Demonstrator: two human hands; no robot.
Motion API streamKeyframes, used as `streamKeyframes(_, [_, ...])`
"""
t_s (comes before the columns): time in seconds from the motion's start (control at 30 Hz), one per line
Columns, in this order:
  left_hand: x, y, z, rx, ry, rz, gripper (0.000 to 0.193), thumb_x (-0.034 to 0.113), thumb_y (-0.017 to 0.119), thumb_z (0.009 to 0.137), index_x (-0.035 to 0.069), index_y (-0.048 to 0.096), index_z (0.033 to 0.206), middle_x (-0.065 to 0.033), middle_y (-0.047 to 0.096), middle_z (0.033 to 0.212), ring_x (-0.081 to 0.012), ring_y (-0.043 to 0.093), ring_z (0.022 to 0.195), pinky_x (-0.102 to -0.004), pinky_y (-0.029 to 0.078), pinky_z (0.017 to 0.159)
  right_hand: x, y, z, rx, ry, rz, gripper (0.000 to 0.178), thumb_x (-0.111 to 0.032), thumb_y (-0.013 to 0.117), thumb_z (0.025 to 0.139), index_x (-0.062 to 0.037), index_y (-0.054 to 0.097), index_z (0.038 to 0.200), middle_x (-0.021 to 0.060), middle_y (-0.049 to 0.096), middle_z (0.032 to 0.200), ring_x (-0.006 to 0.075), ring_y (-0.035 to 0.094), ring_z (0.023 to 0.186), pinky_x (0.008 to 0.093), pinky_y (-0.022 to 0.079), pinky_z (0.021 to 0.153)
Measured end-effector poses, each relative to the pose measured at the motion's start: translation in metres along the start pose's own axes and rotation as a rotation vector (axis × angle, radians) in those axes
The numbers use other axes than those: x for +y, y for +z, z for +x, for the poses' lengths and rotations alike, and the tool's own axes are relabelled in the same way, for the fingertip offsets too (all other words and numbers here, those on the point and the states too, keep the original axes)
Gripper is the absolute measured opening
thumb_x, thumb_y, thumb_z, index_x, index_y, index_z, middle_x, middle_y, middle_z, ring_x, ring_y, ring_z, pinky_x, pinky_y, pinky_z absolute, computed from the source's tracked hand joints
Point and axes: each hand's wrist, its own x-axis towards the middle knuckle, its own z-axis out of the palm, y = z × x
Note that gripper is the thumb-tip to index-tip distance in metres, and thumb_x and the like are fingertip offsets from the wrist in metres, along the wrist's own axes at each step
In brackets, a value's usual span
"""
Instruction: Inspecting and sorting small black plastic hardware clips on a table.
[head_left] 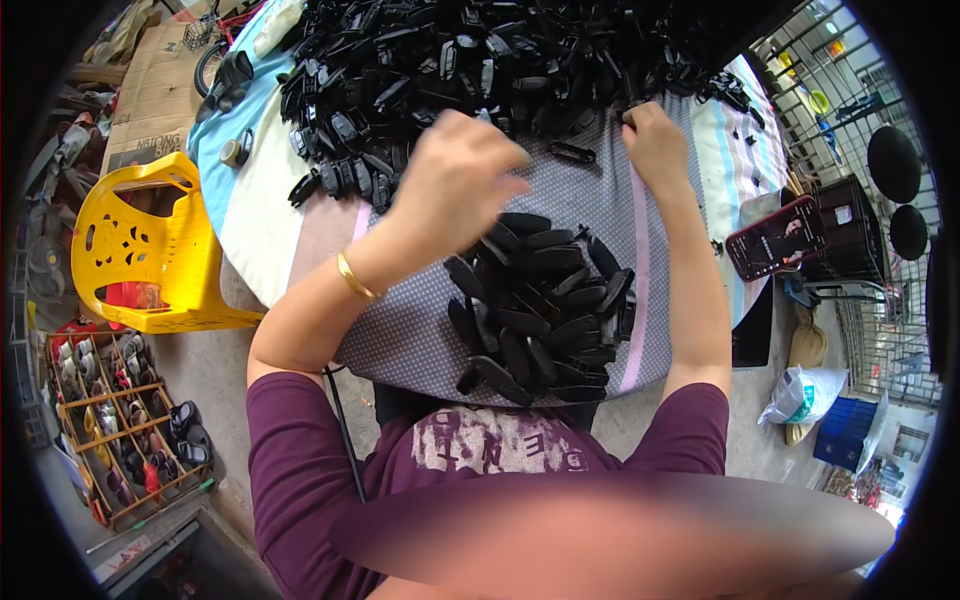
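Observation:
My left hand [460, 180] is raised over the table, smeared by motion, with its fingers partly curled; whether it holds anything does not show. A gold bangle [357, 277] circles that wrist. At the near edge of a big heap of small black plastic pieces [400, 60], my right hand [657, 150] has its fingers closed, with a dark bit at the fingertips that is too small to name. Between the hands lies a single black piece [572, 152]. Closer to my body, a smaller pile of elongated, rounded black pieces [540, 310] rests on the dotted grey cloth [400, 335].
A phone [778, 238] with a lit screen stands at the table's right edge. To the left are a yellow plastic chair [190, 250] and a wooden shoe rack [120, 430]. A small round container [236, 150] sits at the far left. Wire mesh [850, 80] runs along the right.

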Motion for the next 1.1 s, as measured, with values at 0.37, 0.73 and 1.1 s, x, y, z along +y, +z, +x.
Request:
streamKeyframes(0.37, [-0.028,0.021,-0.003,-0.130,-0.246,0.491,0.033,0.031,0.075,0.068,0.005,0.065,0.086,-0.0061,0.051,0.096,-0.0248,0.044,0.099,-0.0368,0.038,0.077,-0.056,-0.047,-0.010,-0.161,0.215,1.371,0.034,-0.007,0.066,0.081,0.0008,0.056,0.113,0.0056,0.062,0.093,0.0107,0.060,0.080,0.0244,0.053,0.071])
streamKeyframes(0.73, [-0.018,0.028,-0.008,-0.104,-0.126,0.334,0.024,0.002,0.063,0.070,0.005,0.057,0.093,-0.0068,0.057,0.091,-0.0259,0.051,0.089,-0.0376,0.041,0.075,-0.084,-0.038,-0.030,-0.195,-0.213,0.760,0.028,-0.008,0.067,0.077,-0.0022,0.064,0.104,0.0105,0.065,0.094,0.0199,0.063,0.080,0.0281,0.049,0.068])
streamKeyframes(1.1, [-0.020,0.019,0.000,0.030,-0.315,-0.460,0.050,-0.002,0.065,0.075,0.002,0.050,0.123,-0.0091,0.055,0.089,-0.0197,0.055,0.077,-0.0290,0.048,0.071,-0.098,-0.071,-0.031,-0.021,-0.113,1.119,0.026,-0.003,0.065,0.079,0.0006,0.062,0.105,0.0098,0.064,0.099,0.0176,0.063,0.091,0.0259,0.051,0.073])
